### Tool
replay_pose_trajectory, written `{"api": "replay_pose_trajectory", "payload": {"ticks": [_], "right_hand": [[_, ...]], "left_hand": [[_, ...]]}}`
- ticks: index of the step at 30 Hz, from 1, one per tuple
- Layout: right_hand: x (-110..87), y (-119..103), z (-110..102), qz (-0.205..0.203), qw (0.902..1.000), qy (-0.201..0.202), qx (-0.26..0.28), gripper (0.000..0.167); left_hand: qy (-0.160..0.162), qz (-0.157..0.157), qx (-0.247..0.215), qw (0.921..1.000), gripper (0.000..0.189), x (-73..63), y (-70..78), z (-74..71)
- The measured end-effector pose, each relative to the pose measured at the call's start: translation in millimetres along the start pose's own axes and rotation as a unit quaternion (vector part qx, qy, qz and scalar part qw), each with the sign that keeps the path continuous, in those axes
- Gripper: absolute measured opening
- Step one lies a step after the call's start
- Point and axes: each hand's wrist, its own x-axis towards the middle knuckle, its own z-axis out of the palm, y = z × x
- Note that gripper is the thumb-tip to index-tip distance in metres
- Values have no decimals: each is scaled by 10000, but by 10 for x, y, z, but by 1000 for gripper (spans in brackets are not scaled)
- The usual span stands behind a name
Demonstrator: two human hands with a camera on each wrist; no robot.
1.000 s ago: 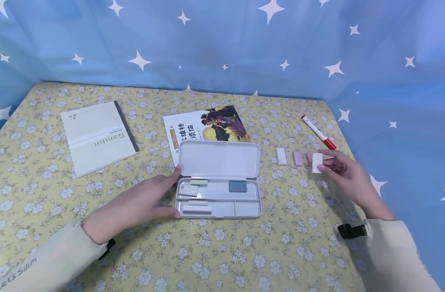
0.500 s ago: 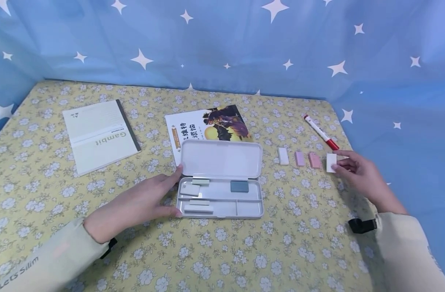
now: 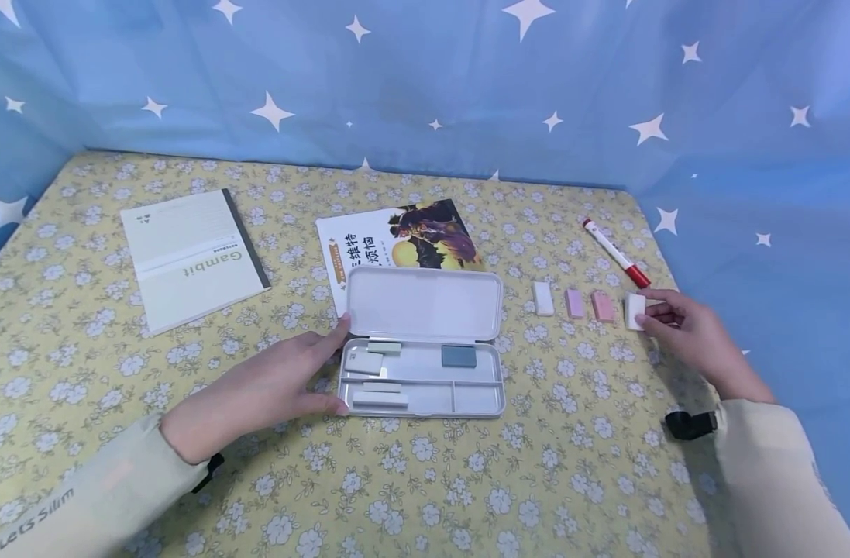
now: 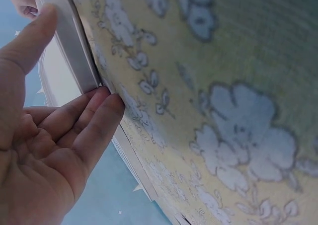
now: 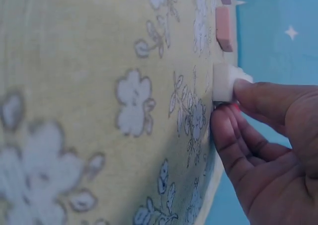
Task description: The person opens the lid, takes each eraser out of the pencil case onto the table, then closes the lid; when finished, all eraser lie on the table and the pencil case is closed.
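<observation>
At the table's right side, my right hand (image 3: pixel 683 333) pinches a white eraser (image 3: pixel 634 311) between thumb and fingers, low at the tabletop. To its left stand a pink eraser (image 3: pixel 602 307), a lilac eraser (image 3: pixel 574 304) and another white eraser (image 3: pixel 542 298) in a row. My left hand (image 3: pixel 285 387) touches the left side of an opened white pencil case (image 3: pixel 425 302), thumb at the near corner and forefinger beside the lid. Those fingers (image 4: pixel 99 125) look fairly straight in the left wrist view. Inside the case lie a blue-grey eraser (image 3: pixel 459 356) and several pale blocks (image 3: pixel 364 362).
A red-capped marker (image 3: pixel 616 253) lies just beyond my right hand. Behind the case, a picture book (image 3: pixel 404 236) is partly covered by the lid. A notebook (image 3: pixel 194 263) lies at the left. Blue starry cloth (image 3: pixel 425 85) hangs behind the table.
My right hand has carried the white eraser rightward from in front of the pink one and lowered it to the end of the row. My left hand stays at the case.
</observation>
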Motion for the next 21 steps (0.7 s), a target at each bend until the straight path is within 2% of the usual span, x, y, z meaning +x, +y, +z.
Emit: {"api": "replay_pose_trajectory", "payload": {"ticks": [11, 15, 21], "right_hand": [[63, 20, -36, 85, 9992, -316, -215, 52], [69, 21, -54, 176, 9987, -440, -169, 53], [71, -2, -71, 269, 9980, -567, -68, 56]], "left_hand": [[29, 52, -52, 10000, 113, -12, -5, 0], [60, 110, -5, 9999, 113, -10, -6, 2], [5, 16, -22, 10000, 112, -9, 1, 2]]}}
